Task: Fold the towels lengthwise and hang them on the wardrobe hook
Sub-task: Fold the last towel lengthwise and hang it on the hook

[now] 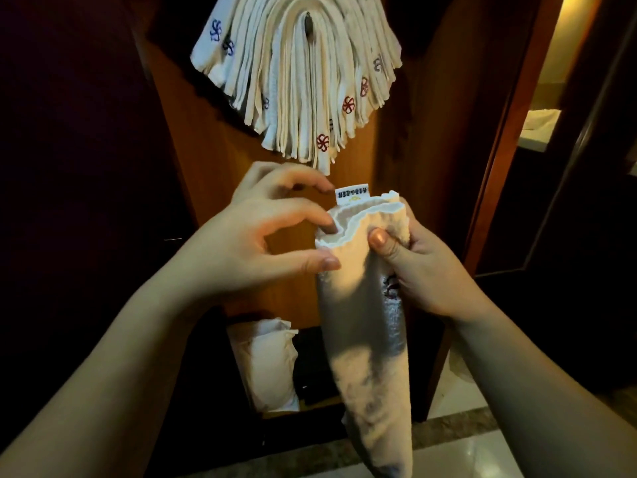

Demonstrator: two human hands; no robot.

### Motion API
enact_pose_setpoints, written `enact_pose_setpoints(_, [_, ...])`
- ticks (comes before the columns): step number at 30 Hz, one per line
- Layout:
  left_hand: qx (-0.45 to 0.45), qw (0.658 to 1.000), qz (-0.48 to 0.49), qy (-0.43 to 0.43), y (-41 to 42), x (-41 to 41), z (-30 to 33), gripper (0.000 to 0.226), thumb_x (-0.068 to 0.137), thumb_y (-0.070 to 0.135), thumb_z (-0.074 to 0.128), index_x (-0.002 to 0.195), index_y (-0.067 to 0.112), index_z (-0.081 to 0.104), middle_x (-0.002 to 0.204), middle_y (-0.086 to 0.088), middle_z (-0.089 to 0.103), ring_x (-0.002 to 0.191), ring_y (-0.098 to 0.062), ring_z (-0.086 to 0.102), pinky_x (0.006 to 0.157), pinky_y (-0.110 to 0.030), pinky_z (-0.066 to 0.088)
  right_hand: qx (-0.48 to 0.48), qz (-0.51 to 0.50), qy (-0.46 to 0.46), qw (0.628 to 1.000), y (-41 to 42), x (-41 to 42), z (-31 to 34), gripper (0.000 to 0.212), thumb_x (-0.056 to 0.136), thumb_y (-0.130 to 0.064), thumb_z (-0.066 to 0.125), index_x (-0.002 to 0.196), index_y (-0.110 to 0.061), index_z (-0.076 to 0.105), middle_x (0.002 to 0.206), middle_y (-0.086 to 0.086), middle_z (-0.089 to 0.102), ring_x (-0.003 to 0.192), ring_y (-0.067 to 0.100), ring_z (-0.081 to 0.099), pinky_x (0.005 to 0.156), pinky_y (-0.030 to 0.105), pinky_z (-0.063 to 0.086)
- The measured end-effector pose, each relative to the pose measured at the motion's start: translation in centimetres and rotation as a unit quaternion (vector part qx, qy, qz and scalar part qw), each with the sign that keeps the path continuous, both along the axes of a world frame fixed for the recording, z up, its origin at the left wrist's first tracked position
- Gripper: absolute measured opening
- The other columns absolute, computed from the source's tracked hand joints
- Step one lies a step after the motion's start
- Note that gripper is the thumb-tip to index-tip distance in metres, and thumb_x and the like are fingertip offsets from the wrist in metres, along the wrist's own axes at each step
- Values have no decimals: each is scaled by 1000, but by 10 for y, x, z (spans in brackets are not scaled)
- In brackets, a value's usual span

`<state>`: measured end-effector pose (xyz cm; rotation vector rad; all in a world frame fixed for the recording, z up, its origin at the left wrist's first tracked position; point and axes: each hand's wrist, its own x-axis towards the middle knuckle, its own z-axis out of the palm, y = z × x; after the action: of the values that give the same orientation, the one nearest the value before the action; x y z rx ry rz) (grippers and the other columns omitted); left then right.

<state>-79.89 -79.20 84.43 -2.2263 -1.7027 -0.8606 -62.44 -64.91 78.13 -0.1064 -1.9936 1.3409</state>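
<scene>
Where the frame runs out at the bottom, a pale glossy floor [482,453] with a darker stone strip meets the foot of a wooden wardrobe panel [213,167], lit warm orange up the centre; dark doors flank it, and a dim yellow-lit opening shows at the upper right.

Nearest, two bare forearms rise from the lower corners toward the middle. At centre the right hand [427,267] grips a folded cream towel [365,322] near its top — thumb pressed on the front face, the other fingers curled behind — so the cloth hangs as a long narrow strip down to the bottom edge. The left hand [248,236] pinches the towel's upper left corner, index finger tucked between the wavy layered edges and thumb below; the remaining fingers are spread loose above. A white label [351,195] stands up from the towel's top, its dark print too small to read.

Lower, behind the hanging strip, a white bundle [269,367] sits in a dark compartment.

Farthest, at top centre, many folded cream towels [296,81] drape over a hook [307,25] on the panel, fanning downward — red and blue pinwheel emblems mark their ends.
</scene>
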Motion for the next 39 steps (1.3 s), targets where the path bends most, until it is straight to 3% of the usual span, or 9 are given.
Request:
enact_pose_setpoints(4, [-45, 997, 42, 49, 4, 2, 6, 42, 79, 67, 50, 91, 31, 67, 132, 16, 43, 131, -10, 26, 104, -43, 32, 5, -12, 6, 1000, 3, 4, 1, 37, 77, -72, 64, 110, -54, 67, 133, 16, 55, 128, 22, 54, 114, 47, 37])
enact_pose_setpoints(8, [-20, 993, 43, 104, 9, 0, 12, 33, 84, 56, 43, 75, 27, 55, 95, 0, 66, 93, -18, 57, 75, -36, 49, 23, -72, 39, 996, 4, 6, -1, 14, 83, -44, 66, 92, -40, 77, 107, -11, 65, 108, -2, 60, 95, 14, 42])
enact_pose_setpoints(12, [-31, 997, 58, 47, 13, 11, 5, 22, 89, 45, 54, 77, 27, 52, 74, 7, 59, 65, -8, 54, 54, -25, 41, -4, -94, 61, 994, 7, 4, -9, 21, 76, -49, 71, 95, -43, 76, 111, -4, 66, 108, 12, 64, 94, 29, 51])
enact_pose_setpoints(14, [-44, 994, 90, -32, 15, 15, 1, 18, 86, 43, 61, 90, 30, 50, 78, 9, 60, 66, -5, 56, 53, -19, 40, -13, -104, 64, 992, 7, 4, -9, 21, 75, -48, 72, 95, -44, 76, 112, -3, 67, 107, 12, 65, 94, 30, 51])
enact_pose_setpoints(19, [-87, 971, 126, -183, 23, 18, -5, 75, 68, 62, 71, 131, 37, 40, 99, 22, 61, 89, 2, 64, 81, -23, 55, 2, -123, 88, 989, 5, 2, -8, 18, 80, -44, 70, 97, -42, 77, 102, -18, 61, 106, 8, 63, 95, 28, 51])
enact_pose_setpoints(24, [-69, 941, 65, -324, 30, 15, -18, 72, 63, 61, 74, 126, 42, 44, 109, 16, 65, 97, -1, 67, 90, -37, 57, 13, -129, 82, 988, 1, -1, -4, 17, 85, -46, 62, 96, -43, 74, 104, -15, 59, 106, 3, 61, 95, 21, 47])
enact_pose_setpoints(31, [-97, 988, 35, -119, 25, 7, -5, 24, 82, 52, 67, 99, 42, 54, 123, 23, 43, 111, 10, 48, 81, -5, 43, 39, -111, 66, 991, 6, 3, -1, 20, 87, -48, 58, 99, -42, 73, 104, -25, 57, 109, 0, 58, 93, 14, 44])
enact_pose_setpoints(35, [-86, 995, 56, 14, 29, -5, 3, 30, 84, 55, 67, 82, 25, 61, 94, 11, 58, 84, -4, 55, 68, -18, 44, 61, -99, 59, 991, 10, 3, -2, 16, 89, -42, 60, 98, -39, 72, 103, -25, 56, 107, -1, 56, 93, 13, 41])
enact_pose_setpoints(39, [-85, 988, 60, 111, 34, -7, 12, 38, 87, 50, 66, 70, 19, 55, 69, 6, 50, 62, -5, 46, 54, -23, 32, 40, -89, 39, 994, 19, 1, -7, 13, 87, -30, 67, 96, -26, 76, 109, 4, 61, 110, 13, 61, 97, 24, 47])
